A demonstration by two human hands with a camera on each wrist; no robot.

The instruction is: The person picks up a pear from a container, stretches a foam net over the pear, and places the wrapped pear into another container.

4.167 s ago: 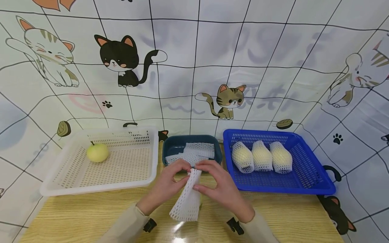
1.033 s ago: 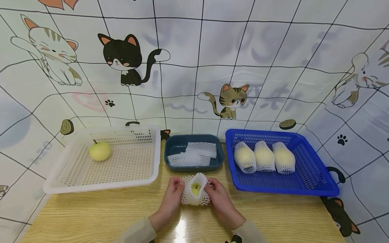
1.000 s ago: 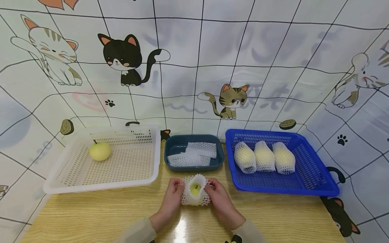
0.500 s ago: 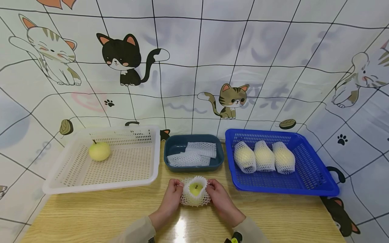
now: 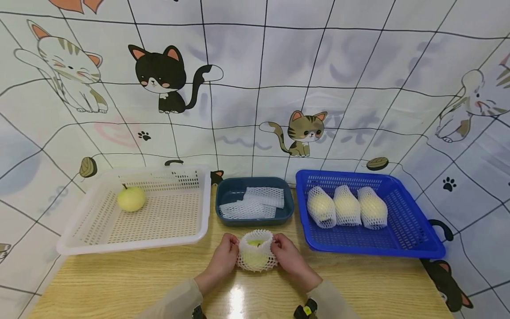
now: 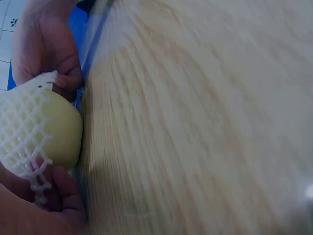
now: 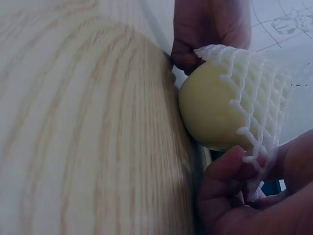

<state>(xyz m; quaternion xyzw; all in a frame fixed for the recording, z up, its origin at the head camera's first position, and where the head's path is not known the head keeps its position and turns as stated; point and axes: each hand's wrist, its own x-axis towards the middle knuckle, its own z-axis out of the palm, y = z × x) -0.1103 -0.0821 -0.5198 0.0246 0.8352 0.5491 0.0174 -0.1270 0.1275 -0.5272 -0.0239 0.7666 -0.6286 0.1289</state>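
Observation:
A yellow-green pear (image 7: pixel 208 105) stands on the table at front centre, with a white foam net (image 5: pixel 255 259) pulled over most of it. In the wrist views the lower part of the pear is bare below the net's ragged edge. My left hand (image 5: pixel 224 257) pinches that edge on the left side. On the opposite side my right hand (image 5: pixel 290 257) pinches it too, thumb and fingers curled. From the head view, the net's top opening is round, with the stem and a bit of green skin showing inside.
At left, a white basket (image 5: pixel 135 249) holds one bare pear (image 5: pixel 131 199). Behind my hands, a dark teal tray (image 5: pixel 255 223) contains flat foam nets (image 5: pixel 249 209). The blue basket (image 5: pixel 402 243) at right has three netted pears (image 5: pixel 346 207) in a row.
Earlier both hands held the net stretched long and upright over the table. Now it sits lower around the pear, and in the last second its top opening has widened and rounded.

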